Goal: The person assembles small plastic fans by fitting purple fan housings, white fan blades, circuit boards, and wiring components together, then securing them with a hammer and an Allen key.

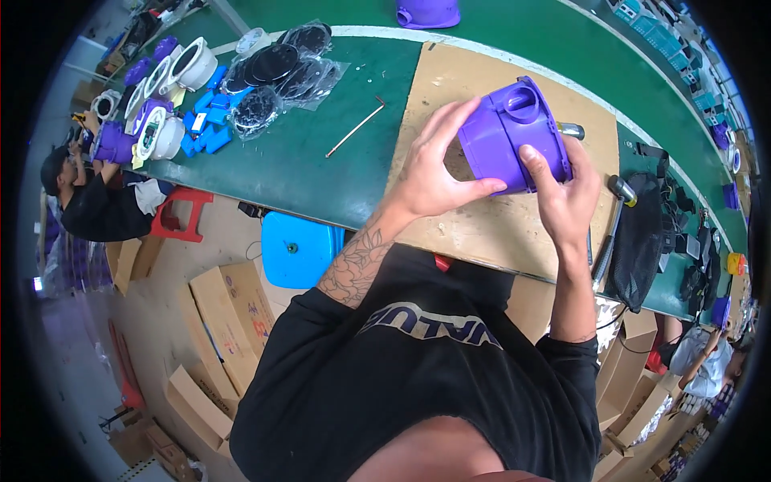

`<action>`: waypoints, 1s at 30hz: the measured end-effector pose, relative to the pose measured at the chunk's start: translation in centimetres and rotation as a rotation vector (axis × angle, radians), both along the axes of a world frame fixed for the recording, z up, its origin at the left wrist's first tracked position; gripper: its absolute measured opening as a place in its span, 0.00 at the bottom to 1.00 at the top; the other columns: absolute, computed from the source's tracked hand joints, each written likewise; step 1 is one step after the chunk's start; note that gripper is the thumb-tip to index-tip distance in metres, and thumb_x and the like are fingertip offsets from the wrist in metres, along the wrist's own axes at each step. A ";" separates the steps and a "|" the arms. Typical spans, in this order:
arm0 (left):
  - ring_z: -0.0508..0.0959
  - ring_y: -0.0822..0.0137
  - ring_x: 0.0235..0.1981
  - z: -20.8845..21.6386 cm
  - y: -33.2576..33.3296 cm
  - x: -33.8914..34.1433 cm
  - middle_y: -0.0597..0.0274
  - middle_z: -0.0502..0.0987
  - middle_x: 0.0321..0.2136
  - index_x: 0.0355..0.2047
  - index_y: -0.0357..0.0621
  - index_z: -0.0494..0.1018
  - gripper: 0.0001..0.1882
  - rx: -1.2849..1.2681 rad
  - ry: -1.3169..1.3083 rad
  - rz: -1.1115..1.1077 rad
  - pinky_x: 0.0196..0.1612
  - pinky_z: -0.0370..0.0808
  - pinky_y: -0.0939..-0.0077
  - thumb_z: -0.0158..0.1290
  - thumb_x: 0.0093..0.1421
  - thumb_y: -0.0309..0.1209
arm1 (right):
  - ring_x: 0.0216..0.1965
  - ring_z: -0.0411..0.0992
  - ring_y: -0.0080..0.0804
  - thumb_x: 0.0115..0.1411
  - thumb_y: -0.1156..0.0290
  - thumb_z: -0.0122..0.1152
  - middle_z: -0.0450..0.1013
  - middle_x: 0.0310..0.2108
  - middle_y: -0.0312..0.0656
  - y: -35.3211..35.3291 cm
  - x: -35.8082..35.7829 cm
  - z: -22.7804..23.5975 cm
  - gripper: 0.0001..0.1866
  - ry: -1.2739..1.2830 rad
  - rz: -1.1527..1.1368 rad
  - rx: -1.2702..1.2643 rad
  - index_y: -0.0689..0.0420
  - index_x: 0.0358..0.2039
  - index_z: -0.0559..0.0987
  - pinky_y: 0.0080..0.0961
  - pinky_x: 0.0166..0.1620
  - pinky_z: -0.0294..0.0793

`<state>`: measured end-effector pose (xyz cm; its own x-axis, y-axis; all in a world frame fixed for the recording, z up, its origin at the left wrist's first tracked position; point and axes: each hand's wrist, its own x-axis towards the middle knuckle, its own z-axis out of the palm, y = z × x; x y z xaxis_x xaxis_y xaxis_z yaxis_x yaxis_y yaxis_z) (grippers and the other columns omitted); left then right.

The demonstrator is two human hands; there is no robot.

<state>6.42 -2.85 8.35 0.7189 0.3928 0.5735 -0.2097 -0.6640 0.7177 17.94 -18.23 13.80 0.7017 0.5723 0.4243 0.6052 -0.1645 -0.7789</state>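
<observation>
Between both hands I hold a purple plastic housing [502,140], round and tub-like, with a short pipe opening on its upper side. It is tilted above a cardboard sheet [450,221] on the green table. My left hand [442,165] grips its left edge, thumb along the bottom and fingers at the far side. My right hand [564,185] wraps its right side, thumb pressed on the face; its other fingers are partly hidden behind the housing. Just past the right fingers lies a dark-and-metal tool end [572,130], mostly hidden.
A thin rod [355,127] lies on the green table [321,189]. Blue blocks [210,120], bagged black discs [277,68] and white rings fill the left. A hammer [614,217] and black mesh bag [638,249] lie right. Another purple housing [430,13] stands beyond. Co-workers sit either side.
</observation>
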 end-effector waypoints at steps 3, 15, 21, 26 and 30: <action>0.63 0.51 0.62 0.0 -0.3 0.2 0.45 0.60 0.60 0.66 0.39 0.50 0.62 -0.178 -0.067 -0.111 0.63 0.62 0.58 0.75 0.36 0.44 | 0.27 0.70 0.28 0.54 0.66 0.69 0.73 0.25 0.42 -0.2 -0.6 0.8 0.17 0.132 0.017 0.052 0.67 0.36 0.78 0.24 0.34 0.69; 0.65 0.57 0.58 0.3 0.4 -0.9 0.48 0.60 0.56 0.63 0.41 0.46 0.54 -0.577 -0.253 -0.147 0.61 0.64 0.59 0.69 0.42 0.37 | 0.35 0.73 0.20 0.62 0.64 0.62 0.77 0.36 0.40 -1.8 4.3 0.5 0.19 0.365 -0.170 0.263 0.69 0.44 0.79 0.18 0.41 0.72; 0.57 0.52 0.64 -1.8 0.5 -0.6 0.45 0.54 0.61 0.66 0.40 0.42 0.57 -0.687 -0.217 -0.217 0.66 0.55 0.58 0.70 0.44 0.34 | 0.37 0.73 0.20 0.63 0.66 0.60 0.77 0.39 0.41 -1.2 4.2 -0.6 0.19 0.532 -0.005 0.446 0.69 0.48 0.77 0.17 0.42 0.72; 0.53 0.54 0.68 -2.9 2.3 -2.7 0.46 0.55 0.63 0.66 0.37 0.48 0.47 -0.614 -0.143 -0.249 0.68 0.50 0.59 0.60 0.48 0.22 | 0.37 0.73 0.20 0.63 0.65 0.61 0.77 0.38 0.41 -0.9 3.5 -1.0 0.19 0.487 0.047 0.396 0.69 0.46 0.77 0.18 0.43 0.71; 0.51 0.51 0.69 0.5 2.7 -3.8 0.44 0.54 0.64 0.66 0.35 0.49 0.47 -0.063 -0.027 0.069 0.69 0.49 0.57 0.59 0.46 0.22 | 0.31 0.72 0.18 0.61 0.66 0.64 0.77 0.32 0.37 -0.3 2.1 -1.0 0.15 0.376 0.012 0.332 0.65 0.42 0.79 0.16 0.37 0.72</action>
<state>2.65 -0.14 8.81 0.6733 0.4767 0.5651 -0.1855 -0.6310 0.7533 20.06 -18.55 12.83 0.8351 0.4586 0.3038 0.2727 0.1345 -0.9526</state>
